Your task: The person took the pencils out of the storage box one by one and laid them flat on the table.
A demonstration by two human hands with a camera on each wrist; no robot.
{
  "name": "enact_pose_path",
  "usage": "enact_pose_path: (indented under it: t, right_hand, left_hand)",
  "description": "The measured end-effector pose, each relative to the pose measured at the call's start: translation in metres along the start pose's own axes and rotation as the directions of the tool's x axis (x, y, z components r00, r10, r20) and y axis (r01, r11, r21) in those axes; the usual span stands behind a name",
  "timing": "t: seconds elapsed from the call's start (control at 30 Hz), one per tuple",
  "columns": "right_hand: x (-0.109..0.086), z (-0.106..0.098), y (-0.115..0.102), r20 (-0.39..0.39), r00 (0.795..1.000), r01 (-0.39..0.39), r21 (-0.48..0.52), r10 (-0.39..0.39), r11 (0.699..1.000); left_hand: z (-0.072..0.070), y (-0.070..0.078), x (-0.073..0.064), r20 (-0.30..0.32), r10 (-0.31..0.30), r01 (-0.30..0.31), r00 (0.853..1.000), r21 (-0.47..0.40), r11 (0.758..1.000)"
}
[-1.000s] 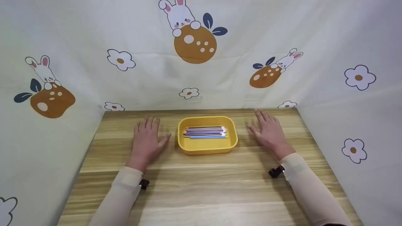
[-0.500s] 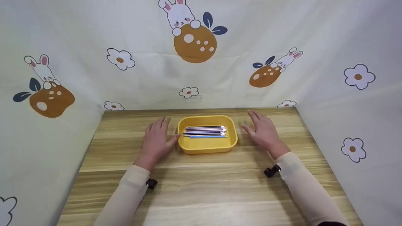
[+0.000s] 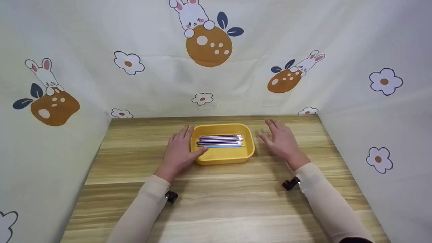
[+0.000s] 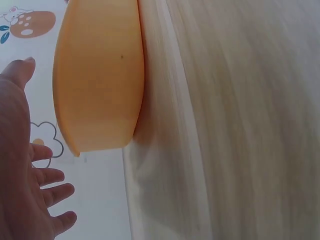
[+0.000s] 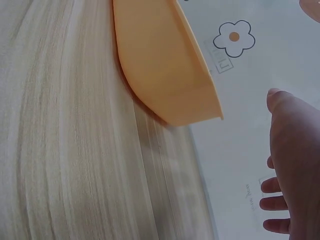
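Observation:
A yellow plastic tray (image 3: 226, 162) sits on the wooden table with several thin striped pencils (image 3: 219, 139) lying side by side inside. Along their near side lies a light blue pencil (image 3: 224, 146). My left hand (image 3: 178, 152) is at the tray's left end, its thumb overlapping the inside in the head view. From the left wrist, that hand (image 4: 17, 160) shows spread fingers, higher than the tray's wall (image 4: 100, 75). To the right of the tray, my right hand (image 3: 284, 143) hovers with fingers extended and apart from it. Both hands hold nothing.
The wooden tabletop (image 3: 229, 195) ends at the back against a white cloth (image 3: 152, 87) printed with rabbits and flowers, which also encloses both sides. Black wrist cameras sit on the left sleeve (image 3: 135, 209) and right sleeve (image 3: 330, 199).
My left hand has moved right, from beside the tray to over its left end. The right hand has shifted slightly left. The tray and pencils stay put.

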State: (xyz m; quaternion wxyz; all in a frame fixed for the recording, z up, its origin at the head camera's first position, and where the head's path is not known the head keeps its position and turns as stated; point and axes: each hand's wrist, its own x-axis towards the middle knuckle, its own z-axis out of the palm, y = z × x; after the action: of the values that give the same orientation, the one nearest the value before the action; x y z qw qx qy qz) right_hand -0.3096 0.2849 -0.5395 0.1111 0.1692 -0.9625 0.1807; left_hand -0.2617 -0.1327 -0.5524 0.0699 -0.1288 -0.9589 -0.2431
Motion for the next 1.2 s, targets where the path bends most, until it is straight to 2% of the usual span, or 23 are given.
enact_pose_path:
  t: [0.13, 0.27, 0.57, 0.87, 1.03, 1.1, 1.2]
  right_hand:
    - [0.000, 0.000, -0.001, 0.020, 1.000, -0.011, 0.002, 0.011, 1.000]
    - [0.000, 0.000, -0.002, 0.029, 0.999, -0.018, -0.002, 0.018, 1.000]
    - [0.000, 0.002, -0.002, 0.037, 0.999, -0.028, 0.004, 0.028, 1.000]
    - [0.000, 0.004, -0.008, 0.018, 1.000, 0.022, 0.011, -0.022, 1.000]
    - [0.006, 0.005, -0.022, 0.013, 0.996, 0.086, 0.121, -0.088, 0.989]
    - [0.009, 0.006, -0.030, 0.005, 0.991, 0.128, 0.195, -0.131, 0.972]
    - [0.017, 0.008, -0.045, 0.017, 0.981, 0.177, 0.315, -0.192, 0.932]
  left_hand:
    - [0.005, 0.005, 0.002, 0.019, 0.003, -0.003, 1.000, -0.032, 0.999]
    - [0.011, 0.007, 0.004, 0.038, 0.019, -0.018, 0.999, -0.011, 1.000]
    - [0.025, 0.009, 0.003, 0.076, 0.001, -0.001, 0.997, 0.004, 1.000]
    - [0.029, 0.010, 0.000, 0.091, -0.011, 0.009, 0.996, 0.021, 1.000]
    - [0.030, 0.010, 0.000, 0.105, -0.019, 0.015, 0.994, 0.039, 0.999]
    - [0.029, 0.011, 0.000, 0.110, -0.021, 0.017, 0.994, 0.039, 0.999]
    - [0.028, 0.012, 0.001, 0.116, -0.021, 0.017, 0.993, 0.040, 0.999]
